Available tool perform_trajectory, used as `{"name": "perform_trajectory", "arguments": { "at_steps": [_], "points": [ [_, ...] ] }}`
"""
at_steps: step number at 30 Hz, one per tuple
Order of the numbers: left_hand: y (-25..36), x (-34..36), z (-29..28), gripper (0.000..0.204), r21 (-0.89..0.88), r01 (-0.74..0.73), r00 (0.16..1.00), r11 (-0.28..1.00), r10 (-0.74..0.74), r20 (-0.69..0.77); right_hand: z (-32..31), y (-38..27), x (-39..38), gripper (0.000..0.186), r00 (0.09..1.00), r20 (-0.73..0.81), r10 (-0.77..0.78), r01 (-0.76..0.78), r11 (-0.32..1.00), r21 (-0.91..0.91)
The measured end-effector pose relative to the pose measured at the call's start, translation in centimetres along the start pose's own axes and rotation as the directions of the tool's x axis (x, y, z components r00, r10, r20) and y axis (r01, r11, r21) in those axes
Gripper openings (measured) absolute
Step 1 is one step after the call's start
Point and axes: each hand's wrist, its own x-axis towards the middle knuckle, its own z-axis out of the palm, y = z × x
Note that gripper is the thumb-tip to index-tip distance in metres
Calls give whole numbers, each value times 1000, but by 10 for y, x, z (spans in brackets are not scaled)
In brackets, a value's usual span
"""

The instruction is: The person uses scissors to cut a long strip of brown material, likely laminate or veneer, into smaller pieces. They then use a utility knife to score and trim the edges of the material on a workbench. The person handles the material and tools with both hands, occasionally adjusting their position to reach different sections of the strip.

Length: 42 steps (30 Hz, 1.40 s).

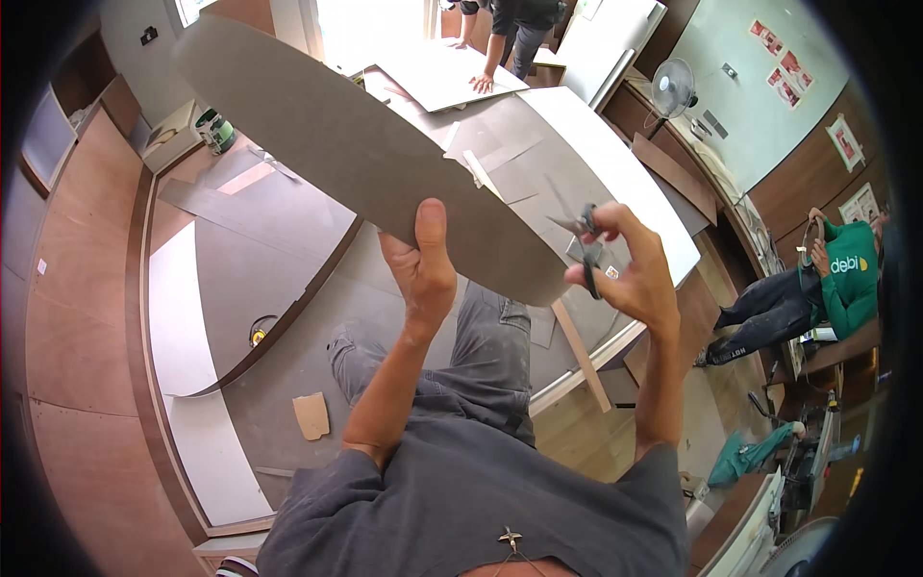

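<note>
Trimming the grey sheet strip cleanly calls for steady support close to the cut; the piece is long, and its far end, reaching to the upper left of the frame, probably sways if gripped loosely. Short bites along the edge, with the blades square to the surface, should tear less than long snips, and the left thumb is best kept well back from the cutting line.

The left hand, at the centre, pinches the strip by its lower edge, thumb flat on the upper face and fingers folded underneath. The right hand, right of centre, grasps the scissors by their dark loops, thumb and fingers spread apart. The blades stand parted, pointing leftward beside the strip's lower-right end; whether they touch it, I cannot tell.
</note>
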Motion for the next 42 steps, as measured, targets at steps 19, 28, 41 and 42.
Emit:
{"name": "perform_trajectory", "arguments": {
  "at_steps": [19, 28, 41, 42],
  "points": [
    [-4, -50, -4, 33, -11, 152, 988, 988, -152, -24, 8, 4, 43, 54, 881, 464, -95, 45, 992, 118],
    [2, -65, -9, 36, -101, 414, 903, 905, -394, 172, -14, 18, 17, 50, 891, 442, -103, 71, 994, 89],
    [8, -69, -14, 36, -85, 473, 869, 877, -449, 207, -10, 20, -3, 56, 916, 379, -134, 137, 990, 18],
    [17, -64, -7, 31, -90, 457, 872, 885, -426, 240, -12, 14, -3, 55, 928, 355, -114, 124, 992, -7]
  ]
}}
